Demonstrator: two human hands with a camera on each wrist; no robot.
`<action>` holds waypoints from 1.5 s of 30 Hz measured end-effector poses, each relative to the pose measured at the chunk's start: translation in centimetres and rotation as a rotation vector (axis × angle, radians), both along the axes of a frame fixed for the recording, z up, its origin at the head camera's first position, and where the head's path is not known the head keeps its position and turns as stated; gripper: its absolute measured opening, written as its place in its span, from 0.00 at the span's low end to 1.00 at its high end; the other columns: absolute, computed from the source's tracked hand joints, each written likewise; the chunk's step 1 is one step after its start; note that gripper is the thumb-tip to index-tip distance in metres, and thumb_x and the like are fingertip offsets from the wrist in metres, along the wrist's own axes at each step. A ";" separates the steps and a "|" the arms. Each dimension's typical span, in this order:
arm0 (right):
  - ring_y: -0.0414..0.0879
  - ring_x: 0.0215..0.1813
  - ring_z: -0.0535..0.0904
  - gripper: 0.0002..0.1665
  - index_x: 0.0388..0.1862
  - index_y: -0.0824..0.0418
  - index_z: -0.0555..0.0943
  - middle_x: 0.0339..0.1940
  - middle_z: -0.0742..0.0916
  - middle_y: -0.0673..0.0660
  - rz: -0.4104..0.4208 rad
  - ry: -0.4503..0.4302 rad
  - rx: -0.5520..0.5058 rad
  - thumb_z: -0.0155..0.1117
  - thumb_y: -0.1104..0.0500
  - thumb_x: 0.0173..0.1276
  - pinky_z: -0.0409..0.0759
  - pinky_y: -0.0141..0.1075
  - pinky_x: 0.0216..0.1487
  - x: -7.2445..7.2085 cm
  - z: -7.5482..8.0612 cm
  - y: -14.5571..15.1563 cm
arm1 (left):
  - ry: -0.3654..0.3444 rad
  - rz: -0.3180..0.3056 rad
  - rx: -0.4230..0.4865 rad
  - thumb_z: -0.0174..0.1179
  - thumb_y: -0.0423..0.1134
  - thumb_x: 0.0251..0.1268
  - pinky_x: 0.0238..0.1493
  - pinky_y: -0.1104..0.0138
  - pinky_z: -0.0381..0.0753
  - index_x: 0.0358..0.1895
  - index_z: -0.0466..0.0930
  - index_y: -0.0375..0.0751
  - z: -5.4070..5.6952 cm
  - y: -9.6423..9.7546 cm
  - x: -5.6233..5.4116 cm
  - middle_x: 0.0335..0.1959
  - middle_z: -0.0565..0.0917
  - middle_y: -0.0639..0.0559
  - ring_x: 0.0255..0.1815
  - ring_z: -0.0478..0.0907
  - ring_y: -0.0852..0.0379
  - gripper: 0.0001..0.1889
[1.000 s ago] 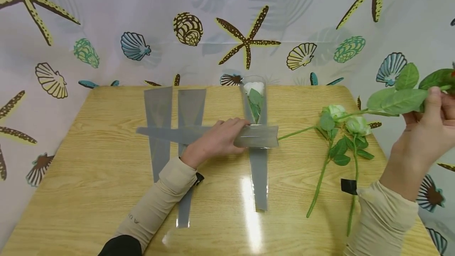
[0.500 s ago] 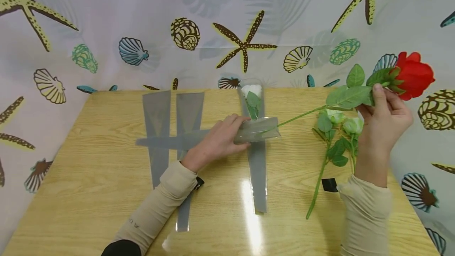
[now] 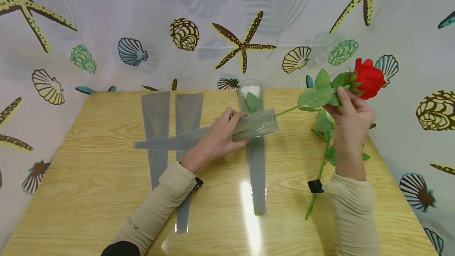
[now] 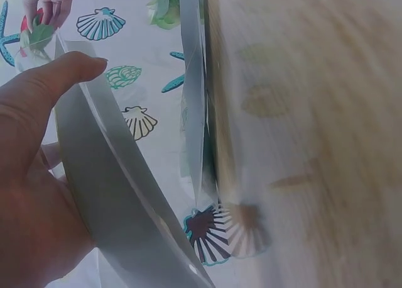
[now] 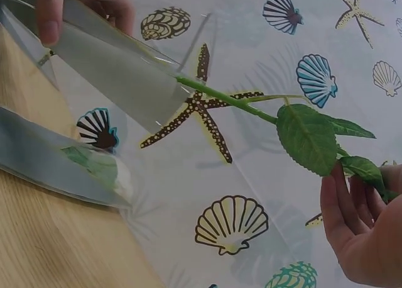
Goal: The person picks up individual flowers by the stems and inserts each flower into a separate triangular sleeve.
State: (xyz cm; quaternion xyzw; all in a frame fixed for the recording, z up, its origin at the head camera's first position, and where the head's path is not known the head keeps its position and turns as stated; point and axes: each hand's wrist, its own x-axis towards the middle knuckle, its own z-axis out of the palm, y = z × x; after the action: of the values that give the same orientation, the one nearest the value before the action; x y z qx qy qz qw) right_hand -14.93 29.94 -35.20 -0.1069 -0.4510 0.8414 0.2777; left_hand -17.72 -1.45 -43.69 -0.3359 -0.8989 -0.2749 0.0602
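Observation:
My left hand (image 3: 218,139) grips a clear tapered flower sleeve (image 3: 257,125) near its wide mouth, holding it sideways above the table. In the left wrist view the thumb (image 4: 78,68) lies along the sleeve's edge. My right hand (image 3: 352,125) pinches a red rose (image 3: 369,79) just below its bloom, among the upper leaves. The rose's stem (image 5: 232,100) runs left into the sleeve's mouth in the right wrist view. Beneath the held sleeve, another sleeve (image 3: 256,169) with a white rose (image 3: 251,91) inside lies on the table.
Two flat sleeves (image 3: 155,108) lie on the left half of the wooden table (image 3: 96,161). Pale green-white roses (image 3: 323,121) lie at the right, partly hidden behind my right arm. A shell-patterned cloth (image 3: 142,3) hangs at the back and right.
My right hand has moved left with the red rose, sliding its stem further into the sleeve. My left hand has tilted the sleeve's mouth up slightly.

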 end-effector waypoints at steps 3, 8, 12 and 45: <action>0.50 0.27 0.91 0.20 0.46 0.74 0.86 0.43 0.89 0.62 0.037 -0.017 0.003 0.82 0.62 0.61 0.91 0.40 0.36 -0.1 -0.2 -0.8 | 0.014 0.007 0.024 0.75 0.50 0.64 0.48 0.60 0.79 0.76 0.69 0.43 0.1 0.0 0.0 0.56 0.71 0.46 0.46 0.74 0.53 0.40; 0.49 0.29 0.92 0.16 0.45 0.72 0.87 0.44 0.89 0.61 0.082 -0.038 0.027 0.80 0.63 0.63 0.90 0.40 0.36 -0.3 -0.8 -2.4 | 0.039 0.025 0.038 0.75 0.49 0.64 0.49 0.58 0.81 0.76 0.68 0.42 0.1 -0.1 0.0 0.57 0.71 0.44 0.47 0.76 0.51 0.40; 0.48 0.31 0.93 0.14 0.45 0.71 0.88 0.42 0.91 0.60 0.113 -0.057 0.059 0.78 0.63 0.65 0.90 0.39 0.36 -0.4 -1.5 -3.6 | 0.055 0.043 0.026 0.75 0.50 0.65 0.48 0.57 0.81 0.77 0.68 0.43 0.1 0.0 0.0 0.58 0.71 0.44 0.47 0.75 0.52 0.41; 0.37 0.35 0.82 0.05 0.31 0.50 0.91 0.30 0.90 0.41 0.144 -0.256 0.359 0.77 0.56 0.69 0.82 0.27 0.36 -0.1 -3.4 -8.3 | 0.136 0.145 0.077 0.76 0.48 0.62 0.45 0.54 0.79 0.77 0.68 0.40 -0.3 0.0 0.2 0.57 0.70 0.41 0.45 0.75 0.48 0.42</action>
State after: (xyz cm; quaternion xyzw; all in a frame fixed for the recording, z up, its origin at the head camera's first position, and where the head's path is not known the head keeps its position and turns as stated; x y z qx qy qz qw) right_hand -15.02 21.67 -38.59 -0.1293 -0.6315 0.7449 0.1718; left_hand -17.48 -1.44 -43.94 -0.2854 -0.9034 -0.2808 0.1537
